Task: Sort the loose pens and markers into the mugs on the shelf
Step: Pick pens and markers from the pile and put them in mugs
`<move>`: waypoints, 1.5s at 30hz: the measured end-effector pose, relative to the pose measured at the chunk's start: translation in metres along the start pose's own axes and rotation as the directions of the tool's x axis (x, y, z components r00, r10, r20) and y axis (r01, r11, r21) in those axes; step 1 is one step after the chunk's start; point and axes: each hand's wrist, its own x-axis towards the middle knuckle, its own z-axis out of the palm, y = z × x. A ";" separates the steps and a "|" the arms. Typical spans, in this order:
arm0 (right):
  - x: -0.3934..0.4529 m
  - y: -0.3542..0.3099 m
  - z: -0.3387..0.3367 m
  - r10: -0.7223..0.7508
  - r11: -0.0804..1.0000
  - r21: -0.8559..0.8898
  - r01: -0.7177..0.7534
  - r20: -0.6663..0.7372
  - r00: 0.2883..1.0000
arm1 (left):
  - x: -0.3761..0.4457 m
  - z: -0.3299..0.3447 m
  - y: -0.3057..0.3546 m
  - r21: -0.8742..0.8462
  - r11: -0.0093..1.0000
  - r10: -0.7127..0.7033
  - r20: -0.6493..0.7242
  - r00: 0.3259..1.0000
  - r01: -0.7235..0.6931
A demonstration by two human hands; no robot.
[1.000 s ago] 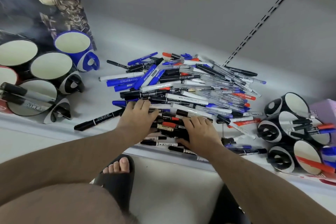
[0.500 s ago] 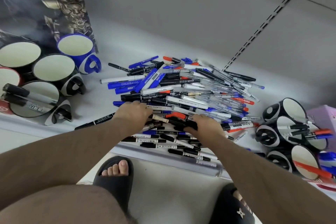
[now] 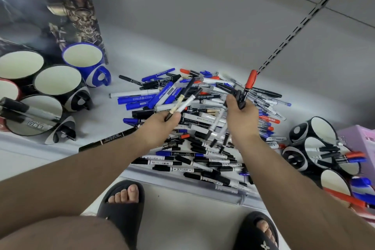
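Handling: pens look light, stiff and slick; my guess is a mid-barrel grip keeps a bunch from fanning.
Look: pile [image 3: 203, 119] of black, blue, red and white barrels on the shelf [image 3: 101, 105], between mug groups.
Left hand [image 3: 160, 126]: holds two markers [image 3: 183, 101].
Right hand [image 3: 241, 117]: grips a bunch, one red-capped [image 3: 250, 82].
Mugs: left [image 3: 57, 82] mostly empty; right [image 3: 324, 148] part filled.

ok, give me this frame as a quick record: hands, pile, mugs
left hand: grips a few black and white markers, lifted above the pile
right hand: grips a bunch of markers, one with a red cap sticking up
pile: loose pens and markers, centre of shelf
left mugs: mostly empty; nearest one holds markers
right mugs: hold pens
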 end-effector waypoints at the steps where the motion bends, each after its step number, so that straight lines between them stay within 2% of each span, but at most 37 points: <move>1: -0.004 -0.006 0.008 0.017 0.997 0.078 -0.018 0.007 1.000 | -0.001 0.006 0.005 -0.066 0.998 -0.007 0.026 1.000 0.009; 3: -0.016 -0.015 0.023 0.064 0.986 0.155 -0.067 0.020 0.998 | -0.002 0.015 0.015 -0.147 0.989 -0.003 0.103 0.995 0.018; 6: -0.032 -0.023 0.044 0.235 0.920 0.312 -0.236 0.042 0.971 | -0.005 0.022 0.024 -0.048 0.996 0.080 0.213 0.974 -0.071; 9: -0.039 -0.022 0.057 0.456 0.759 0.445 -0.475 0.157 0.876 | -0.007 0.020 0.021 0.049 0.995 0.068 0.247 0.967 -0.082; 11: -0.040 -0.019 0.060 0.576 0.657 0.433 -0.618 0.241 0.781 | -0.007 0.014 0.016 0.123 0.990 0.033 0.234 0.972 -0.063; 13: -0.042 -0.020 0.059 0.620 0.593 0.428 -0.682 0.298 0.726 | -0.007 0.010 0.011 0.128 0.991 -0.004 0.250 0.968 -0.029; 16: -0.044 -0.018 0.053 0.579 0.557 0.491 -0.669 0.348 0.737 | -0.012 0.010 0.008 0.006 1.000 -0.021 0.294 0.956 0.021; 19: -0.045 -0.017 0.049 0.637 0.559 0.478 -0.677 0.274 0.720 | -0.017 0.017 0.008 -0.143 0.985 -0.041 0.334 0.942 0.093; 23: -0.045 -0.016 0.045 0.697 0.492 0.584 -0.646 0.181 0.694 | -0.021 0.014 0.009 -0.287 0.948 -0.037 0.341 0.939 0.141; 24: -0.043 -0.015 0.041 0.720 0.447 0.635 -0.630 0.163 0.675 | -0.022 0.010 0.008 -0.324 0.934 -0.045 0.310 0.950 0.150; 26: -0.040 -0.015 0.033 0.748 0.300 0.736 -0.607 0.213 0.628 | -0.023 0.007 0.006 -0.385 0.909 -0.065 0.253 0.965 0.162; 28: -0.041 -0.021 0.031 0.742 0.175 0.789 -0.589 0.288 0.606 | -0.025 0.009 0.001 -0.373 0.915 -0.062 0.243 0.968 0.152; 29: -0.041 -0.024 0.032 0.741 0.153 0.796 -0.586 0.300 0.601 | -0.026 0.012 0.000 -0.341 0.929 -0.056 0.254 0.966 0.144; 31: -0.041 -0.031 0.039 0.753 0.185 0.787 -0.589 0.271 0.599 | -0.028 0.014 0.002 -0.336 0.929 -0.058 0.288 0.956 0.157; 35: -0.037 -0.034 0.049 0.746 0.346 0.726 -0.595 0.172 0.643 | -0.036 0.008 0.010 -0.469 0.838 -0.080 0.401 0.912 0.280; 38: -0.039 -0.034 0.054 0.716 0.522 0.628 -0.577 0.045 0.697 | -0.041 0.009 0.014 -0.504 0.790 -0.060 0.502 0.863 0.349; 41: -0.037 -0.032 0.055 0.561 0.730 0.551 -0.404 -0.146 0.815 | -0.039 0.007 0.018 -0.547 0.748 -0.039 0.530 0.847 0.376; 43: -0.034 -0.029 0.053 0.383 0.851 0.472 -0.228 -0.262 0.886 | -0.039 0.008 0.019 -0.516 0.771 -0.045 0.540 0.841 0.372; 45: -0.034 -0.031 0.050 0.213 0.944 0.312 -0.111 -0.315 0.925 | -0.039 0.010 0.020 -0.464 0.811 -0.055 0.546 0.836 0.356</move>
